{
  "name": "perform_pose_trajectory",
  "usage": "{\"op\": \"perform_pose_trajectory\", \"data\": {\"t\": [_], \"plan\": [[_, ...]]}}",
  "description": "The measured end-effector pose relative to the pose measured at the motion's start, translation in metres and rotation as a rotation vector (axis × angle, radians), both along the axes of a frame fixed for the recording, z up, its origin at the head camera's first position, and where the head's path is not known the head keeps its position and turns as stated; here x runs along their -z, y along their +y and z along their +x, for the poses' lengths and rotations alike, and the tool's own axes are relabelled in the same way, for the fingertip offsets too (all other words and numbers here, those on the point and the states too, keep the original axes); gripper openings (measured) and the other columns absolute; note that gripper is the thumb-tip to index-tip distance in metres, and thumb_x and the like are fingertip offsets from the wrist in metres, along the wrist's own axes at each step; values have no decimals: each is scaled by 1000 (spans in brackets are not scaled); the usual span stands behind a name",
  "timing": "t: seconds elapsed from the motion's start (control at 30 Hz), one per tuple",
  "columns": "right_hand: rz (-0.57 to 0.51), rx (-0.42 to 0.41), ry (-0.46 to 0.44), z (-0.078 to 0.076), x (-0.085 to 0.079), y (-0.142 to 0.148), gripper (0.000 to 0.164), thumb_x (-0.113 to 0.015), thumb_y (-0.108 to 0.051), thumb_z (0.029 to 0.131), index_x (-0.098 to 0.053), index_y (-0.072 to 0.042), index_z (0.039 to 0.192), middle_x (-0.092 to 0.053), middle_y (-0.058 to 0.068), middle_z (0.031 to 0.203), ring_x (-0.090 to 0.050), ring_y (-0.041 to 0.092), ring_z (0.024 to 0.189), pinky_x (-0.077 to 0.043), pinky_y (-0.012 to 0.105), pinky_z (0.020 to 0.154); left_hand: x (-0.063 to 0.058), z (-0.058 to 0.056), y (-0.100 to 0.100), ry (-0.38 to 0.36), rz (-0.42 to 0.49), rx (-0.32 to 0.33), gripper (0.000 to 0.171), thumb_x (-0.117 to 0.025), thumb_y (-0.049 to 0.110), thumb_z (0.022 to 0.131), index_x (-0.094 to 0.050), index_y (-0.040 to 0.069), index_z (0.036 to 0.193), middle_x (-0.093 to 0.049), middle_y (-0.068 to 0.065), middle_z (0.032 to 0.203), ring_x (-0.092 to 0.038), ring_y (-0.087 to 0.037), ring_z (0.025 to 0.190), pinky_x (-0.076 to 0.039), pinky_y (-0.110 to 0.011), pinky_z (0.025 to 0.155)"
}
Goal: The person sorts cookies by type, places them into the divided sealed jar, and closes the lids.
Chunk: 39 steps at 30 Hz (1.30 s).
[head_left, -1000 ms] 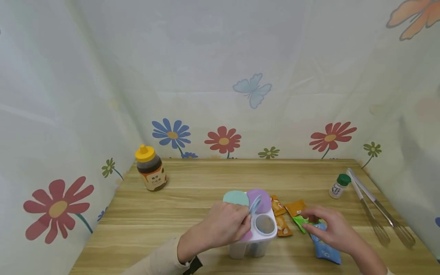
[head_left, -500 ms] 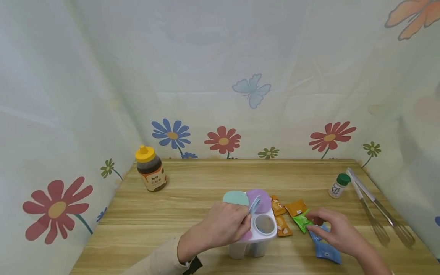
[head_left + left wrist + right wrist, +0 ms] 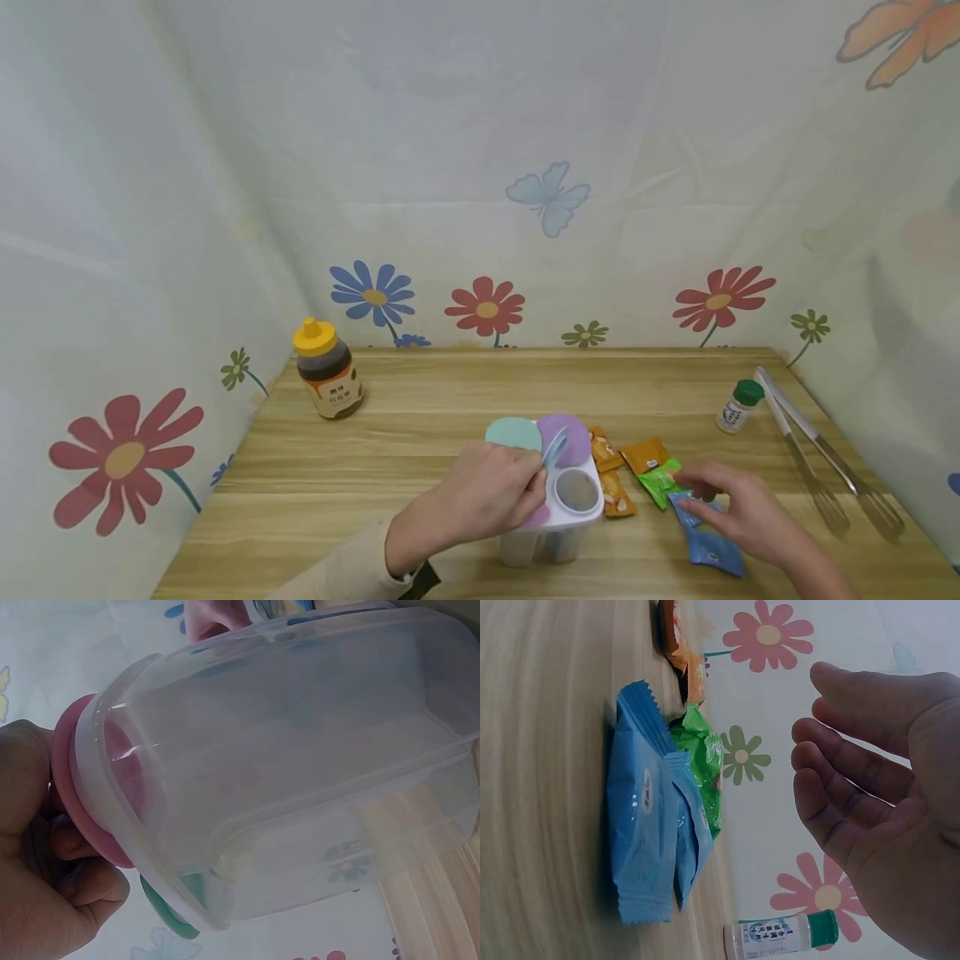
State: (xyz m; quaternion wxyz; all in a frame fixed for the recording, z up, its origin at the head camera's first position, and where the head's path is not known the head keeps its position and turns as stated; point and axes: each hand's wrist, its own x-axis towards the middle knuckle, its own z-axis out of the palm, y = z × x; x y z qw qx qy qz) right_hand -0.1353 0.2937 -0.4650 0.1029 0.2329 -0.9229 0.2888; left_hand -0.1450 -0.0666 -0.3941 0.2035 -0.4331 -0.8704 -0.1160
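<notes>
In the head view, a clear four-part seasoning box (image 3: pixel 551 542) with a white top stands in front of me. My left hand (image 3: pixel 480 492) is over it, its curled fingers at a raised light-blue lid (image 3: pixel 555 447). The compartment (image 3: pixel 577 490) by that lid is uncovered, with something greyish-brown inside. Teal (image 3: pixel 513 432) and purple (image 3: pixel 567 437) lids are down, and the left wrist view shows a pink lid (image 3: pixel 71 780) beside the fingers. My right hand (image 3: pixel 738 504), fingers loosely bent and holding nothing, hovers above blue packets (image 3: pixel 712 550) and a green packet (image 3: pixel 660 482).
Several orange packets (image 3: pixel 647 454) lie right of the box. Farther right stand a green-capped shaker bottle (image 3: pixel 738 407) and metal tongs (image 3: pixel 825 458). A honey jar (image 3: pixel 328 371) with a yellow cap is at the back left, and a flowered cloth (image 3: pixel 480 167) hangs behind the table.
My right hand has drawn slightly right and down from the green packet, which shows more now. The left hand and the box have stayed in place.
</notes>
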Motion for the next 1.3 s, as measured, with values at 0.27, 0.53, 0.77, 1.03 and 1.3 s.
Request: {"op": "perform_pose_trajectory", "data": {"t": [0.27, 0.53, 0.77, 1.03, 1.3], "plan": [[30, -8, -46, 1, 1, 7, 26, -79, -17, 80, -70, -12, 103, -70, -3, 93, -55, -6, 76, -52, 24, 65, 0, 1, 0, 12, 0, -1, 30, -62, 25, 87, -45, 20, 62, -30, 13, 54, -28, 0, 47, -17, -14, 41], [45, 3, -113, 0, 4, 11, 27, -78, -20, 80, -69, -12, 104, -69, -3, 93, -55, -6, 76, -52, 24, 66, 1, 1, 1, 12, 13, 9, 30, -63, 24, 86, -45, 19, 63, -30, 13, 54, -29, 0, 47, -18, -14, 42], [51, -5, -168, -1, 10, 15, 29, -78, -17, 79, -69, -10, 105, -69, -2, 95, -55, -5, 77, -52, 23, 66, 1, 2, 1, 36, 21, 11, 30, -64, 24, 85, -45, 20, 62, -31, 13, 54, -29, -1, 47, -18, -15, 42], [96, -36, -241, -5, 13, 20, 31, -76, -21, 81, -68, -9, 108, -69, -1, 98, -57, 0, 79, -51, 22, 67, 1, 1, 1, 21, 15, 5, 30, -63, 25, 86, -46, 20, 63, -31, 13, 54, -29, -1, 47, -18, -14, 42], [112, -32, -303, -6, 14, 22, 33, -76, -24, 81, -67, -8, 110, -68, 0, 101, -58, 2, 81, -51, 22, 68, -1, -1, 0, 14, 9, 11, 29, -62, 25, 87, -46, 20, 63, -31, 13, 55, -29, 0, 47, -18, -13, 42]]}}
